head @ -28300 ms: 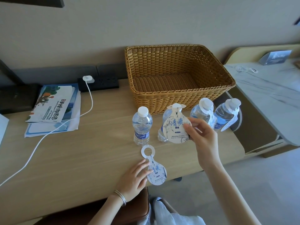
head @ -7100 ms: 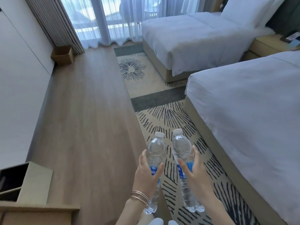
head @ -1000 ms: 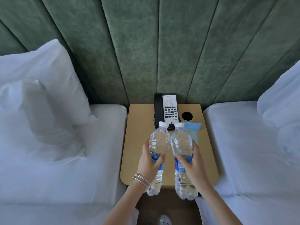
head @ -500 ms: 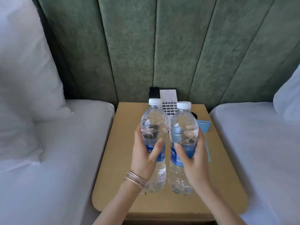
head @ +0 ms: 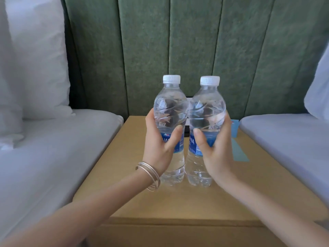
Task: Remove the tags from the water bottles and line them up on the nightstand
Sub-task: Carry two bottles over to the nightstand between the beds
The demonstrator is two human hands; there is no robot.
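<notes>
Left hand (head: 161, 148) and right hand (head: 212, 150) are each gripping a clear plastic water bottle (head: 170, 111) (head: 206, 111) above the tan wooden nightstand (head: 135, 196); the touching bottles risk toppling when set down.

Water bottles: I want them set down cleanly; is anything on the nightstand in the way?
Nothing visible. The left hand and right hand hold the left bottle and right bottle over bare nightstand; a dark device sits behind them, a blue card to the right.

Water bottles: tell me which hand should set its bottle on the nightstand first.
Probably the left hand: bare nightstand wood lies beside the left bottle, while a blue card lies beside the right bottle.
</notes>
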